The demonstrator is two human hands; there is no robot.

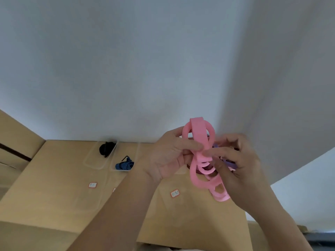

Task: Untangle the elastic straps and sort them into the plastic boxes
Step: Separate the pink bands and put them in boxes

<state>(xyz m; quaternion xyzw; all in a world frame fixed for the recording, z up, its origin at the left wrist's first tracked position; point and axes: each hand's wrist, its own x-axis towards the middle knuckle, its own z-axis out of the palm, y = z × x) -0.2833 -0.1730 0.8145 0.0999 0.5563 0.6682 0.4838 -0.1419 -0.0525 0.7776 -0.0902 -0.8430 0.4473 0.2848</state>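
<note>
The pink strap (199, 134) is a tangle of several loops held in the air above the wooden table (54, 178). Its long axis is nearly upright: one wide loop stands up above the grip, and the other loops hang down below it, leaning a little to the right.

The left hand (170, 154) has its palm turned to the camera, and its thumb and forefinger pinch the pink strap at the middle, where the loops cross. The right hand (239, 165) comes from the other side with curled fingers around the tangle, its forefinger reaching to the same crossing; this hand is blurred. A purple strap (228, 163) shows between the right fingers, just behind the pink loops.

Far to the left of the grip, a black strap (107, 148) lies in one clear box (90, 163) and a blue strap (125, 164) in the box beside it (113, 167).
</note>
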